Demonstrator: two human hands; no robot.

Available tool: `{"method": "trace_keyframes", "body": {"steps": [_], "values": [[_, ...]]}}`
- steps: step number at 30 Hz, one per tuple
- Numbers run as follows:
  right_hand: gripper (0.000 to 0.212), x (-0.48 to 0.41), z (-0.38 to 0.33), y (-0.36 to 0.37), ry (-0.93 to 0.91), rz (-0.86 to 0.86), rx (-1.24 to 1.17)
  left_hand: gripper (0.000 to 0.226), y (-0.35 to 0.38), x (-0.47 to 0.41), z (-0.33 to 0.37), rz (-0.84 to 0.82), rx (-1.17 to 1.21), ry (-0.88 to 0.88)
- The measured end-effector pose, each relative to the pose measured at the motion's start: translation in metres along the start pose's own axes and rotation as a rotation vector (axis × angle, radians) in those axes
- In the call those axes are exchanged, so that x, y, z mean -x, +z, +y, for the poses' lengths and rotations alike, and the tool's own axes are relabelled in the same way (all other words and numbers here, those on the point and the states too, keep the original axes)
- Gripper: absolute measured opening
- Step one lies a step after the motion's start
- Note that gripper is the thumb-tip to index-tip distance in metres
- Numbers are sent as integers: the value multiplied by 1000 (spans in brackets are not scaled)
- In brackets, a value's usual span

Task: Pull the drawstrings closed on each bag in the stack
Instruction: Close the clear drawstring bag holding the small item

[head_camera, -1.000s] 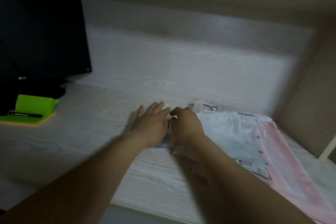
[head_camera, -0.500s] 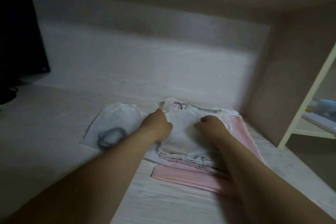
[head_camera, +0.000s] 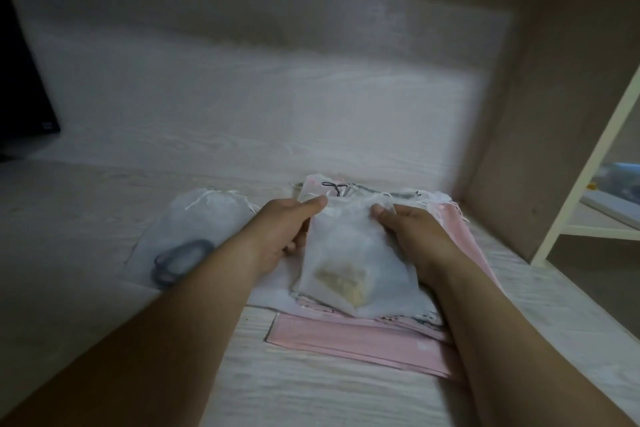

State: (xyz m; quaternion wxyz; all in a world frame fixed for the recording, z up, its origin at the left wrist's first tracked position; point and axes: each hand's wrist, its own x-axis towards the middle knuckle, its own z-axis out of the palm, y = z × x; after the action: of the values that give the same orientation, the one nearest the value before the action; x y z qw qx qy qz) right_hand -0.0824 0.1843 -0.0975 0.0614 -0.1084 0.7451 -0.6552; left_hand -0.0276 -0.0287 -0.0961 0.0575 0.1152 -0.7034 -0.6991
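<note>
A pale wood-grain desk (head_camera: pixel 104 204) sits in a dim alcove, with a dark monitor (head_camera: pixel 20 87) at the 9 o'clock edge and a white shelf frame (head_camera: pixel 588 211) at 3 o'clock. On my feed the stack of bags (head_camera: pixel 398 305) lies just right of centre, and a pink bag (head_camera: pixel 346 340) at the bottom sticks out toward 6 o'clock. On top lies a sheer white bag (head_camera: pixel 349 253) with something yellowish inside. The left hand (head_camera: pixel 280 232) pinches its 10 o'clock corner, thumb on top and fingers curled beneath. The right hand (head_camera: pixel 415 239) clamps the 2 o'clock corner with its thumb; I cannot see its other fingers. A second white bag (head_camera: pixel 204 218), holding a dark ring (head_camera: pixel 180 262), lies flat just beside the stack at 9 o'clock.
</note>
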Motion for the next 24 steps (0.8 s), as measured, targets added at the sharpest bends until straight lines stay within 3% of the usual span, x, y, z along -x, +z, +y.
{"method": "trace_keyframes", "body": {"steps": [3, 5, 12, 18, 21, 24], "values": [[26, 4, -7, 2, 20, -60, -217, 47, -1, 6, 4, -54, 68, -26], [23, 6, -8, 7, 3, -81, -251, 44, 0, 8, 6, -103, 155, -40], [26, 8, -10, 11, -40, -50, -286, 24, 5, 7, 1, -202, 157, 74], [21, 7, -4, 13, -100, 103, -224, 56, 4, 8, 7, -84, 142, -49], [20, 6, -3, 13, -118, 108, -181, 55, 3, 9, 7, -77, 62, -59], [22, 7, -3, 14, -119, 70, -133, 41, 6, 9, 3, -121, 84, -7]]}}
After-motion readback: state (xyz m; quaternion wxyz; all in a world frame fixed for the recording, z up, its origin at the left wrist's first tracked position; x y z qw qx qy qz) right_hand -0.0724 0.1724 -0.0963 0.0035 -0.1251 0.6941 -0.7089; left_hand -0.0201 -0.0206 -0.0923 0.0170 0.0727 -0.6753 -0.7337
